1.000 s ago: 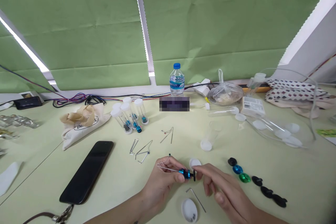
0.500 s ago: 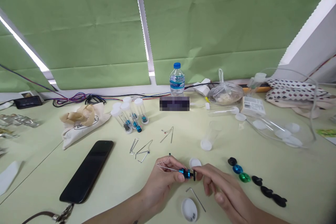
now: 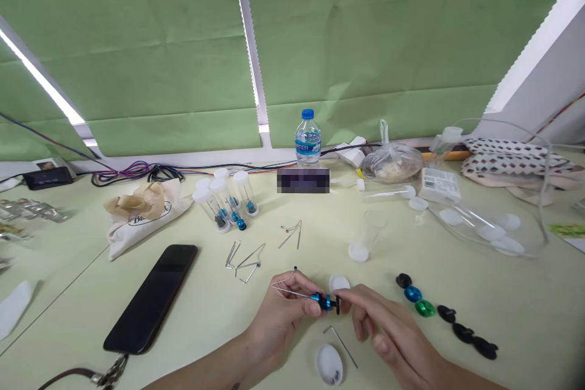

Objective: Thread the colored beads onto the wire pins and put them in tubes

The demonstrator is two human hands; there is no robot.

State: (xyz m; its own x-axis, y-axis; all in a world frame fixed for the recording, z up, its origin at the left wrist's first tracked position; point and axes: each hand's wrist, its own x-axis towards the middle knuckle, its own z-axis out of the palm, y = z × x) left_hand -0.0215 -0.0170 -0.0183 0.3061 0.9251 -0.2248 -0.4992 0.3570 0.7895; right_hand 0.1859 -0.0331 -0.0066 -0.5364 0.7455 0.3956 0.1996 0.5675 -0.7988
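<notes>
Between thumb and fingers, my left hand [image 3: 290, 311] pinches a small blue metal part [image 3: 321, 301] with a bent thin wire extending to the left. A black disc [image 3: 337, 305] sits at the part's right end. My right hand [image 3: 388, 329] touches that disc with its index fingertip; its other fingers are loosely curled and the thumb is apart. Below the hands lie an L-shaped hex key [image 3: 340, 346] and a white cap [image 3: 328, 365] holding small bits. Another white cap [image 3: 339, 283] is just behind the disc.
Clear tubes [image 3: 242, 192] with blue parts stand behind at left, near bent wires [image 3: 247, 264]. A phone [image 3: 152, 298] lies left. Black, blue and green pieces [image 3: 425, 308] line the right. Farther back are a water bottle [image 3: 308, 139] and a clear upright tube [image 3: 372, 228].
</notes>
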